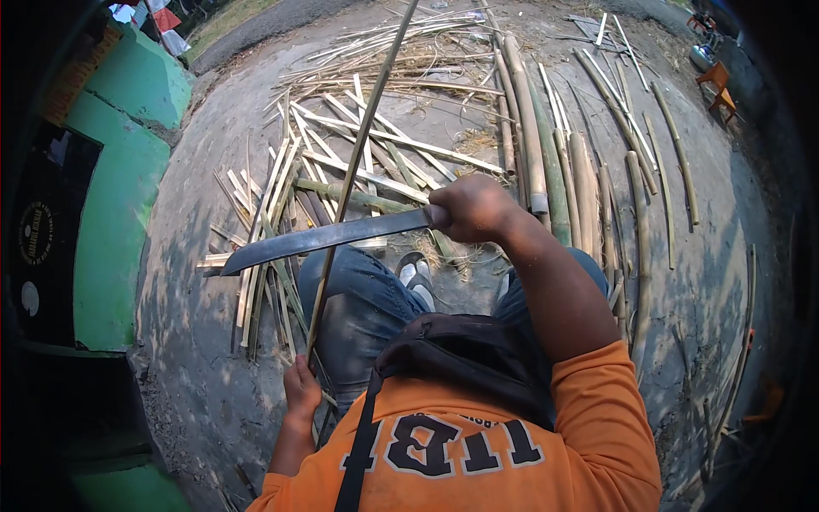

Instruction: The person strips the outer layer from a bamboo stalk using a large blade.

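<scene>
My right hand [479, 209] is closed round the handle of a machete [328, 236], whose long grey blade points left across my body. Under or against that blade runs a long, thin bamboo strip [368, 119], slanting from my left side up past the top of the picture. Whether blade and strip touch, I cannot tell. Low on the left, my left hand [302, 386] grips the strip near its lower end. A green bamboo pole [358, 198] lies on the ground beyond the blade, among pale split strips [281, 196].
Whole bamboo poles [522, 128] lie to the right of my feet. More split strips [401, 38] are heaped farther off. A green wall [115, 213] stands at the left, and an orange chair [718, 85] at the far right. A dark bag [465, 358] hangs across my front.
</scene>
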A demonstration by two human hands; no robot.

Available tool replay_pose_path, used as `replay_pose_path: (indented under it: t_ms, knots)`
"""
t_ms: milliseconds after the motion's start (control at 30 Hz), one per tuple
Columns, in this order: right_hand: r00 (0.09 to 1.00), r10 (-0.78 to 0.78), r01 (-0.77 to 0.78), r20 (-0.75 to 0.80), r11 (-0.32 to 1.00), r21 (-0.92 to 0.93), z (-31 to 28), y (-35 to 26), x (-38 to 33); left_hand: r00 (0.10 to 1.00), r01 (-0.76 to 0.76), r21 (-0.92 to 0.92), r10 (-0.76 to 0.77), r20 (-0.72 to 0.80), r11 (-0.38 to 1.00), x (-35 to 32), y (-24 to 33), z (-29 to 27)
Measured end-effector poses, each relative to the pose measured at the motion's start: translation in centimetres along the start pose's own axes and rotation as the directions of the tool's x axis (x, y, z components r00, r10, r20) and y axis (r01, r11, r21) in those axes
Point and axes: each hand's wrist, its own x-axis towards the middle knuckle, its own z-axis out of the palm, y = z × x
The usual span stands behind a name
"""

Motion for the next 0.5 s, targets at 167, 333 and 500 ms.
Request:
replay_pose_path:
  t_ms: [167, 333, 500]
  knots:
    - [1.0, 0.009, -0.01, -0.021, 0.999, -0.031, -0.5, 0.8, -0.3, 1.0, 0.008, 0.044, -0.008, 0.001, 0.999, 0.3, -0.4, -0.1]
    - [0.99, 0.059, -0.057, -0.125, 0.998, 0.021, -0.4, 1.8, -0.4, 1.0, -0.011, 0.011, 0.011, -0.005, 1.0, 0.3, -0.1, 0.1]
    - [0.982, 0.19, -0.188, -0.023, 0.98, 0.07, -0.9, 1.4, -0.4, 0.999, -0.029, 0.028, 0.03, -0.018, 0.999, 0.4, 0.0, 0.1]
